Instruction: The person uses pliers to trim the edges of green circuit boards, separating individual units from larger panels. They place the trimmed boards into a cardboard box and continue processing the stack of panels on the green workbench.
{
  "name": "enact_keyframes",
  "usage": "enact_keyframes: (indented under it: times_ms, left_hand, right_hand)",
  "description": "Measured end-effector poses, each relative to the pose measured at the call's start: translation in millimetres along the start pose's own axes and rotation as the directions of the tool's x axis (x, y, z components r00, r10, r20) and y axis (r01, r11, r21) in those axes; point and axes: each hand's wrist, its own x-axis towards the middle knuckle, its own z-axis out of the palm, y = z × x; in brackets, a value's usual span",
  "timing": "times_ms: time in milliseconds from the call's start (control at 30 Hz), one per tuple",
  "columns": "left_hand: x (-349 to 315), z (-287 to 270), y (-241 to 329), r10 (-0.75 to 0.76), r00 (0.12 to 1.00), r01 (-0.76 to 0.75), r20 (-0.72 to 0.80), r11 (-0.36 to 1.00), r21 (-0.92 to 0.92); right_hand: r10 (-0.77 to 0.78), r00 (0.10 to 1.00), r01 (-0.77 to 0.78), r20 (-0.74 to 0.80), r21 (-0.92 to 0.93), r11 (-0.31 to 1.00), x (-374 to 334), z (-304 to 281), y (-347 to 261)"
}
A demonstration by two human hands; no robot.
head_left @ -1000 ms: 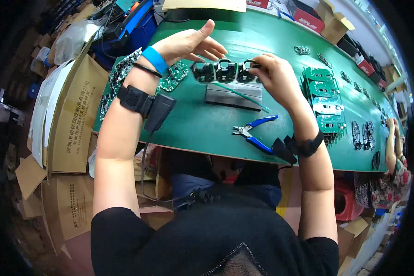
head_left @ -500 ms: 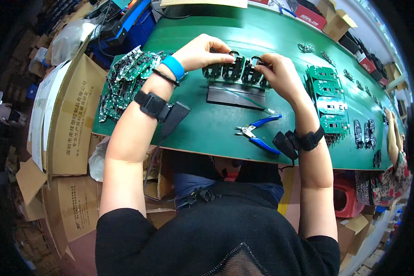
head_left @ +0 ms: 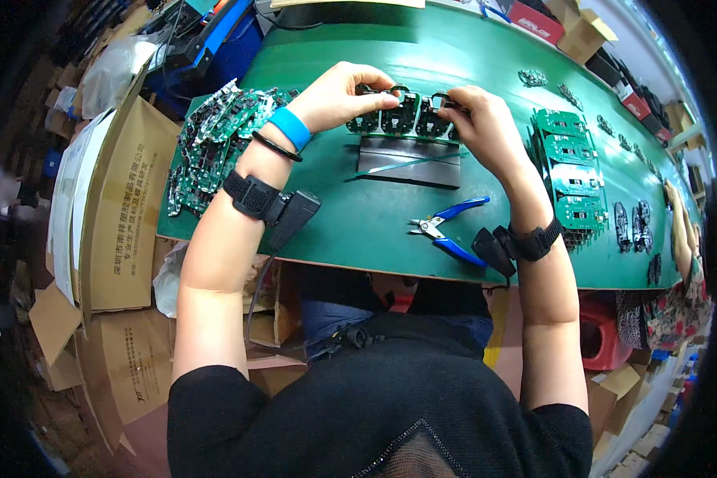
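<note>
A panel of joined circuit boards (head_left: 406, 118) with black parts on it is held up at the middle of the table. My left hand (head_left: 334, 99) pinches its upper left part between thumb and fingers. On the upper right part, my right hand (head_left: 483, 123) has a similar pinch. Just below the panel lies a flat black block (head_left: 422, 171), with a thin green strip (head_left: 392, 167) slanting across it. Blue-handled cutters (head_left: 454, 247) rest with their jaws spread, nearer to me.
A heap of circuit boards (head_left: 215, 151) sits left on the green table (head_left: 334, 231). To the right are a stack of green board panels (head_left: 572, 171) and several small dark assemblies (head_left: 633, 227). Another person's arm (head_left: 679, 231) reaches in at far right. Cardboard boxes (head_left: 123, 215) stand at left.
The panel has tilted so more of its boards' faces show. The green strip has turned from sloping down rightward to sloping up rightward across the block. Both hands keep hold.
</note>
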Motion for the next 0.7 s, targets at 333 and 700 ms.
enact_keyframes:
  times_ms: [333, 700]
  left_hand:
    - [-4.6, 5.8, 4.3, 0.013, 1.000, -0.013, -0.010, 0.998, 0.058]
    - [7.3, 7.4, -2.7, -0.007, 0.998, 0.010, -0.062, 0.998, 0.059]
  right_hand:
    - [0.013, 0.998, -0.015, 0.067, 0.022, 1.000, -2.7, -8.6, -5.0]
    - [0.033, 0.998, -0.035, 0.055, 0.039, 0.999, 4.8, -0.1, 7.4]
